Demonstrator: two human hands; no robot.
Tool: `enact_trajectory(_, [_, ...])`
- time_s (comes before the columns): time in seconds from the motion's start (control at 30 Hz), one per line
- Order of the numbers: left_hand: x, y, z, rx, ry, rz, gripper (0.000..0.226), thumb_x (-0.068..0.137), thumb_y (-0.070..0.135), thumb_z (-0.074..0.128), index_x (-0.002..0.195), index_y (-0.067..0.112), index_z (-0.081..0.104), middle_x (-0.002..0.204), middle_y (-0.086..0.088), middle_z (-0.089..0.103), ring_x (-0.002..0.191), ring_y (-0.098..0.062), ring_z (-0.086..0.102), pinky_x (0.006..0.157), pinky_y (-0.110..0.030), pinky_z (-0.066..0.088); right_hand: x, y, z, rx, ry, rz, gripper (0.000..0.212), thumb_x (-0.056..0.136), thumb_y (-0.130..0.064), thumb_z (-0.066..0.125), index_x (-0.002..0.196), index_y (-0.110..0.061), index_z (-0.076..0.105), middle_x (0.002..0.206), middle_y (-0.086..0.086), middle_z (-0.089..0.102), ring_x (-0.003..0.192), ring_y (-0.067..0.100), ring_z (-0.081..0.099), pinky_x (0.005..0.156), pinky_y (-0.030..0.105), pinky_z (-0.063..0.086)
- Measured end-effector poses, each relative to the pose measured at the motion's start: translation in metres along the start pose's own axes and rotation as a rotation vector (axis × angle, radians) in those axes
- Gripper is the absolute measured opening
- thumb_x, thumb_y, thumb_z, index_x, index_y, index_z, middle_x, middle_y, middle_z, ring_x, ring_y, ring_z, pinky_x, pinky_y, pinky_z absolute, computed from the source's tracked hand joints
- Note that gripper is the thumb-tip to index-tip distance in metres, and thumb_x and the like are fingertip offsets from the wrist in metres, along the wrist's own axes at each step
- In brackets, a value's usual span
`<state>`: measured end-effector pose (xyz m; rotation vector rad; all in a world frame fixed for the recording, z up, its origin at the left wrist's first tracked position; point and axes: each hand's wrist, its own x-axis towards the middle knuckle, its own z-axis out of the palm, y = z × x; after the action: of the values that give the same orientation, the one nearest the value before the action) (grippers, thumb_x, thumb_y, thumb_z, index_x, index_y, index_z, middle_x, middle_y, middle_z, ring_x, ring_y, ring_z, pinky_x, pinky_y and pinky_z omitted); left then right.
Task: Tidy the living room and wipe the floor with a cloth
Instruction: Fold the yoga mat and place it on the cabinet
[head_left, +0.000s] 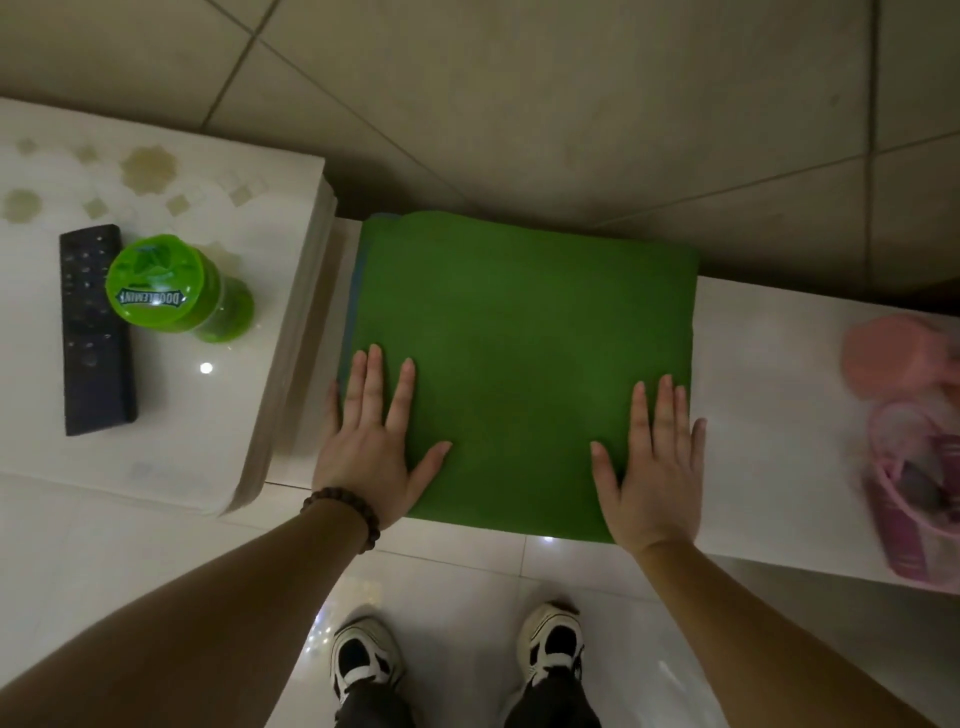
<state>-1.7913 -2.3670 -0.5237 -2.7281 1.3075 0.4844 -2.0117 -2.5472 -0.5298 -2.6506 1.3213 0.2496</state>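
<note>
From the head camera, looking straight down, a folded square green cloth (519, 364) lies flat at the centre on a low white glossy shelf (769, 415) that runs off toward 3 o'clock. A thin blue-grey edge of a lower layer shows along the cloth's 9 o'clock side.

The left hand (371, 441) lies palm down at about 7 o'clock of the cloth, fingers straight and spread, thumb pointing toward 3 o'clock; its little finger hangs just off the cloth's edge. A dark brown beaded bracelet (345, 506) circles that wrist. The right hand (654, 467) lies palm down at the cloth's 5 o'clock corner, fingers straight and close together, flat on the fabric. Neither hand grips anything.

At 9 o'clock stands a higher white patterned table (182, 415). On it lie a long black remote control (96, 332) and, touching its right side, a translucent green plastic canister with a labelled lid (171, 291).

At 3 o'clock, on the shelf's far end, is a blurred pink plastic basket (919, 467); its contents cannot be made out.

At 6 o'clock two black-and-white sneakers (366, 660) stand on glossy pale floor tiles (467, 597). Beige tiles (571, 104) fill the 12 o'clock area.
</note>
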Motion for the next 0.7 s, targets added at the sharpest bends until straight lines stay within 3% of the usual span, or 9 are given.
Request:
enact_trajectory(0.2, [0.001,-0.003,-0.002,-0.004,-0.055,-0.008,0.088,0.082,0.077,0.002,0.149,0.025,-0.021,0.153,-0.01,-0.029,0.143,-0.023,-0.025,0.119,-0.047,-0.003,0.002,-0.001,0.0,0.01,-0.012,-0.005,0.075,0.092,-0.057,0.014,0.152,-0.014,0.004,0.159,0.01,0.002,0.147,0.023,-0.004,0.119,0.048,0.005])
enact_trajectory(0.37, [-0.005,0.001,-0.035,-0.06,-0.152,-0.014,0.086,0.087,0.072,0.015,0.151,0.024,-0.015,0.159,-0.009,-0.02,0.146,-0.021,-0.019,0.12,-0.046,-0.001,0.006,-0.002,-0.029,-0.08,-0.219,-0.016,0.074,0.092,-0.061,0.007,0.15,-0.018,-0.011,0.159,0.007,-0.012,0.146,0.02,-0.013,0.119,0.047,0.0])
enact_trajectory(0.43, [-0.015,0.006,-0.061,-0.114,-0.116,-0.024,0.083,0.091,0.067,0.024,0.153,0.022,-0.01,0.161,-0.007,-0.01,0.148,-0.02,-0.008,0.12,-0.044,0.004,0.008,-0.004,-0.057,-0.1,-0.263,-0.024,0.074,0.093,-0.061,0.009,0.151,-0.017,-0.007,0.159,0.006,-0.008,0.146,0.02,-0.01,0.118,0.048,-0.001])
enact_trajectory(0.53, [-0.043,0.014,-0.105,-0.151,-0.007,-0.045,0.081,0.092,0.064,0.026,0.154,0.021,-0.004,0.162,-0.005,-0.001,0.148,-0.02,-0.001,0.12,-0.042,0.007,-0.003,-0.011,-0.111,-0.088,-0.192,-0.072,0.07,0.096,-0.056,0.016,0.152,-0.016,0.002,0.16,0.005,0.006,0.147,0.021,-0.002,0.117,0.048,-0.001])
enact_trajectory(0.7, [-0.112,0.02,-0.188,-0.238,0.069,-0.179,0.083,0.084,0.067,0.01,0.154,0.023,0.008,0.161,-0.008,0.01,0.147,-0.024,0.012,0.119,-0.045,0.012,-0.045,-0.031,-0.207,-0.011,-0.129,-0.144,0.064,0.098,-0.049,0.028,0.152,-0.017,0.015,0.159,0.004,0.011,0.147,0.02,0.002,0.118,0.046,-0.002])
